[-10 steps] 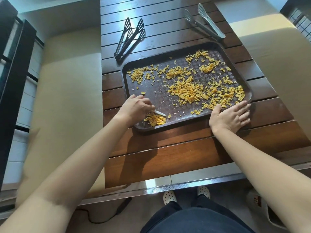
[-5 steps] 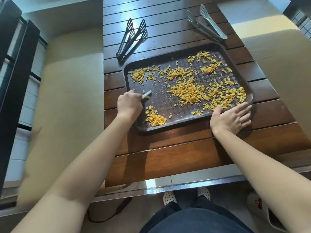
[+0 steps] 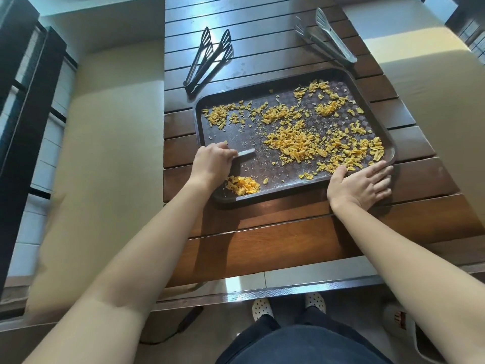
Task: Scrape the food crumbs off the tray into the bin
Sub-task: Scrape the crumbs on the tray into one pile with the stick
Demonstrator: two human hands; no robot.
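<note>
A dark brown tray (image 3: 372, 82) lies on the slatted wooden table, strewn with yellow-orange crumbs (image 3: 294, 144). A small heap of crumbs (image 3: 242, 185) sits in the tray's near left corner. My left hand (image 3: 214, 160) is closed on a small flat grey scraper (image 3: 246, 154), whose blade points right over the tray's left part, above the heap. My right hand (image 3: 363, 186) lies flat with fingers spread on the tray's near right rim, thumb inside the rim. No bin is in view.
Black tongs (image 3: 208, 57) lie on the table beyond the tray's left corner, and metal tongs (image 3: 328, 39) beyond its right corner. Tan cushioned seats flank the table on both sides. My feet show below the table's near edge (image 3: 262, 264).
My left hand has lifted the scraper away from the small heap in the near left corner and carried it up and to the right over the tray. My right hand has stayed on the rim.
</note>
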